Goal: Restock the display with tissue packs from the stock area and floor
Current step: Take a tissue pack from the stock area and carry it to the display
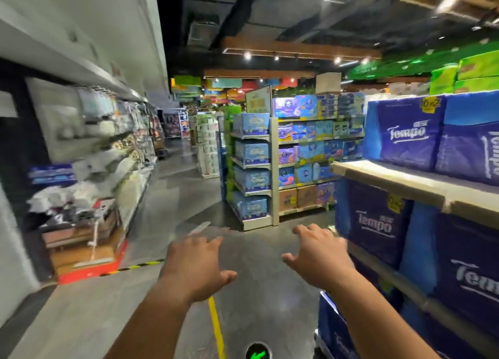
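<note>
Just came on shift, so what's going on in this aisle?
A person is restocking tissue. Both hands are out in front, empty: the left hand over the floor, the right hand beside the shelf of blue Tempo packs. More packs stand low at the right. Nothing is being carried now.

The goods on the left wall shelves (108, 147) were smeared by blur and could not be identified. The right edge cut off the lettering on the nearest Tempo tissue packs (469, 153). The floor marker (258, 352) was clipped at the bottom edge.
</note>
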Demonstrator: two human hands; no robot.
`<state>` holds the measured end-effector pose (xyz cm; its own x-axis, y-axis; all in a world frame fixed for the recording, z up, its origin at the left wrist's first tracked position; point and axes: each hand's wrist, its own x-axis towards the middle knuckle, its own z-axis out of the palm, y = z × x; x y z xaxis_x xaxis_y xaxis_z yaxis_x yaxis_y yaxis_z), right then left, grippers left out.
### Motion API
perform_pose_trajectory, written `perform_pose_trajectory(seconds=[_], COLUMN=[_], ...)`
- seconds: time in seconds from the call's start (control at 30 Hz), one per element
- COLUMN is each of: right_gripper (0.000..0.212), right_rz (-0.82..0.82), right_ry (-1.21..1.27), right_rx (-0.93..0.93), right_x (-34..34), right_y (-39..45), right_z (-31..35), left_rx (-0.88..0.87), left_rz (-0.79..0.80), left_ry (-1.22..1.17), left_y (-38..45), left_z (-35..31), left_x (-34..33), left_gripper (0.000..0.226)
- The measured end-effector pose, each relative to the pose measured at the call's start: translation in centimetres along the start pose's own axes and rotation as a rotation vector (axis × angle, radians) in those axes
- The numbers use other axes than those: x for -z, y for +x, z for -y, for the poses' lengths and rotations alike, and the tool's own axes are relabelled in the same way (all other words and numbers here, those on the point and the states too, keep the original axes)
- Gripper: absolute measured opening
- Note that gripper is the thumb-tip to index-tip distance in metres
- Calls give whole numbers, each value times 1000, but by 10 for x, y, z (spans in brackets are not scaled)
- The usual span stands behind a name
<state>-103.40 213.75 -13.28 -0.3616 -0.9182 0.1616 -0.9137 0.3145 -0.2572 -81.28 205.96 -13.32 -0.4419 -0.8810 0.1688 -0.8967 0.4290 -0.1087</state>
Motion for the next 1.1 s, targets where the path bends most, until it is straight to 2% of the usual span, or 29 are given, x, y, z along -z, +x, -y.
perform_pose_trajectory(seconds=[0.1, 0.3, 0.57, 0.77, 0.97, 1.1], right_gripper=[63, 66, 71, 76, 68, 67], right_rz=[-22, 61, 101, 136, 71, 54], right_ry=[17, 3, 23, 45, 40, 51], right_rx=[50, 147, 237, 298, 371, 437], right_x=[-13, -40, -85, -125, -160, -167], right_y=[-10, -7, 34, 126, 269, 371], right_z=[58, 166, 259, 296, 327, 358], left_rx=[146, 340, 441, 485, 543, 559], left_rz=[22, 2, 2, 32, 13, -27], left_ry=[-72, -145, -83, -108, -110, -116], left_y=[-37, -75, -62, 21, 154, 249], left_z=[67, 165, 256, 299, 349, 382], left_x=[2, 0, -23, -61, -88, -91], left_gripper=[84, 88, 82, 91, 76, 79])
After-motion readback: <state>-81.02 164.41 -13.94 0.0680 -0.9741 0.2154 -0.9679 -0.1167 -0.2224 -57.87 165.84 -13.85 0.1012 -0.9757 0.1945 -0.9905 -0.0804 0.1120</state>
